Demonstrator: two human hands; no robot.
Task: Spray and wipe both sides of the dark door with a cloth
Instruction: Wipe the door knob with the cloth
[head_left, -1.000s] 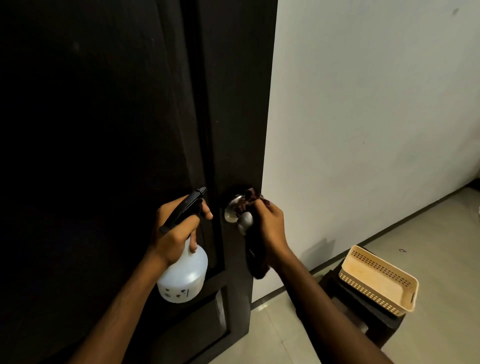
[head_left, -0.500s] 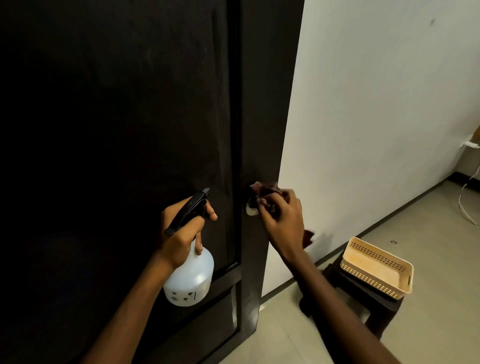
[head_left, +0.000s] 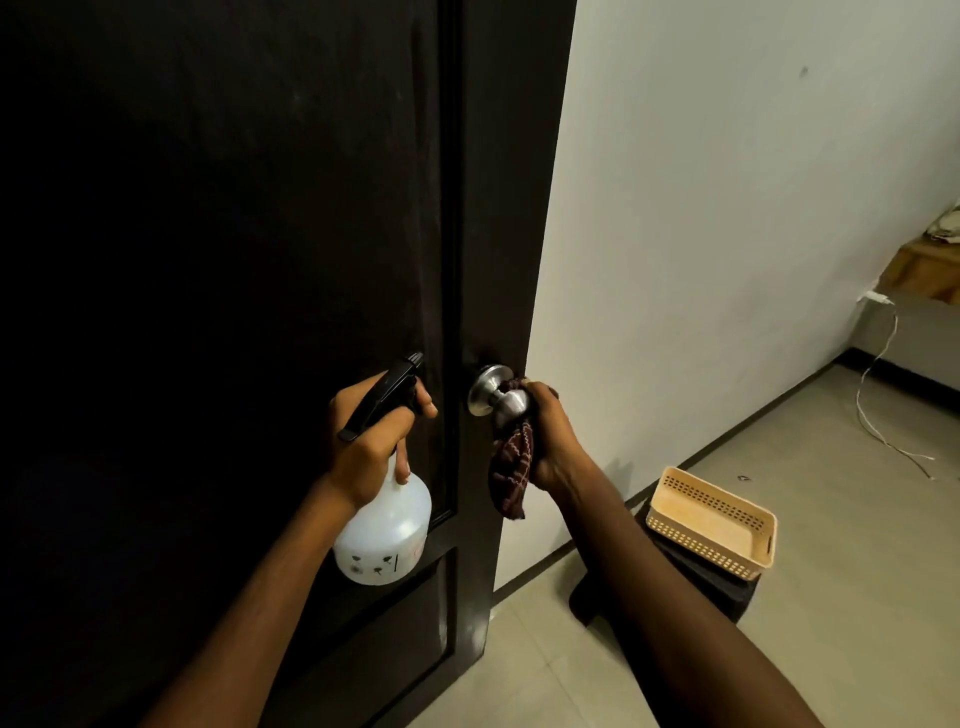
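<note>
Beside the pale wall (head_left: 727, 208) the dark door (head_left: 234, 260) fills the left of frame; mid-frame, the left hand (head_left: 369, 447) curls round the spray bottle (head_left: 387, 530), the right hand (head_left: 550, 436) clutches the cloth (head_left: 511, 467) against the knob (head_left: 498, 397), so wiping looks unfinished.

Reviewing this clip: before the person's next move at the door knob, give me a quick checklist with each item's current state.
1. Left hand grips the spray bottle: ok.
2. Right hand holds the cloth: ok.
3. Cloth touches the metal knob: ok.
4. Liquid left in the bottle: cannot tell.
5. Other side of the door wiped: cannot tell.
</note>
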